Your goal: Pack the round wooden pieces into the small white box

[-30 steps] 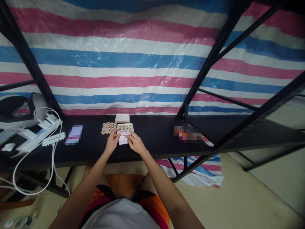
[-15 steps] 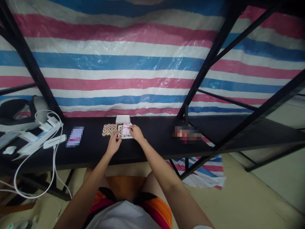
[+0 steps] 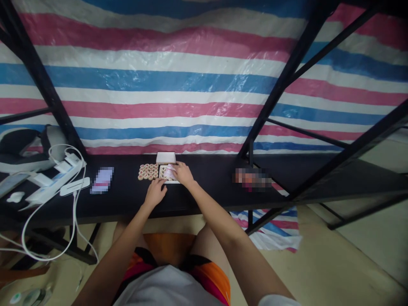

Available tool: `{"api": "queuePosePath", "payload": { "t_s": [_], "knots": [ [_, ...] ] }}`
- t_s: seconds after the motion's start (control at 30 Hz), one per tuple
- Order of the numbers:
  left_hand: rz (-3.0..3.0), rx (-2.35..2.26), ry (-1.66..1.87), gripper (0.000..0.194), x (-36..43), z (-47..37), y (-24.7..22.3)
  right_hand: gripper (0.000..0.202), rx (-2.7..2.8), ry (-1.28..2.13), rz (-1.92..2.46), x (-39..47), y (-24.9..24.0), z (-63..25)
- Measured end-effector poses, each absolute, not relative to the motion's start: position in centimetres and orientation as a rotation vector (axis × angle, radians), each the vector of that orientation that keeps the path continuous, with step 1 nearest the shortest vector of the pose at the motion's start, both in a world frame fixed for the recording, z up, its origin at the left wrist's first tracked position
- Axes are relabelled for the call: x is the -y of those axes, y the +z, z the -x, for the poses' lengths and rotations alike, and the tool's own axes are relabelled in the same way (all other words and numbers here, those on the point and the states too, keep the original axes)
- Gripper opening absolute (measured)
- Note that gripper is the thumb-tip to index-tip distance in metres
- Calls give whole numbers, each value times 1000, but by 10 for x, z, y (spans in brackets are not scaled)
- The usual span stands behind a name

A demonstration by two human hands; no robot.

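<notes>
Two bare hands work over one shallow, open box (image 3: 174,182), pale-rimmed and rectangular, on the black, smooth table (image 3: 207,170). Inside lie small round pieces with dark markings; several show at the left, but the rest are covered, so the full count cannot be told. One thin sheet of paper (image 3: 170,170), white with red lines, lies across the box's right part.

The right hand (image 3: 183,173) is at the paper's right side, fingers bent and resting on it; whether its grip pinches the paper cannot be told. The left hand (image 3: 156,192) has a loose grip, fingers apart with nothing seen in them, its fingertips at the box's near left corner.

Just left of the box stand about sixteen round, pale, wood-coloured discs (image 3: 146,171) with reddish markings, packed in a block of roughly four rows. Behind the open box sits one flat white box (image 3: 165,157) with a tan front side.

Farther left are one pixelated rectangle (image 3: 102,180), one slim white device (image 3: 75,186) and one white power strip (image 3: 52,182) with plugs and looping cables. One pixelated orange-and-dark object (image 3: 251,178) lies well to the right. Behind everything hangs glossy, creased plastic sheeting (image 3: 175,80) in red, white and blue stripes.
</notes>
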State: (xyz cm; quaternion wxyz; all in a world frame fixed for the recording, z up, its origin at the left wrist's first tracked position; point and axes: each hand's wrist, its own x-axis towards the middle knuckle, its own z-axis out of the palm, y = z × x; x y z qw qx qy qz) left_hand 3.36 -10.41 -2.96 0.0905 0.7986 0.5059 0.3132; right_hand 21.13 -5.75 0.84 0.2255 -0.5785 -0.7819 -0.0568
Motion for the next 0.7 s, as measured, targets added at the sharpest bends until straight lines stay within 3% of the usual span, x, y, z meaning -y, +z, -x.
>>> {"api": "queuePosePath", "payload": {
  "t_s": [0.23, 0.7],
  "knots": [
    [-2377, -1515, 904, 36, 106, -33, -28, 35, 2398, -33, 1505, 62, 4, -203],
    [-2372, -1539, 879, 36, 107, -34, -26, 29, 2290, -14, 1320, 71, -4, -208]
  ]
}}
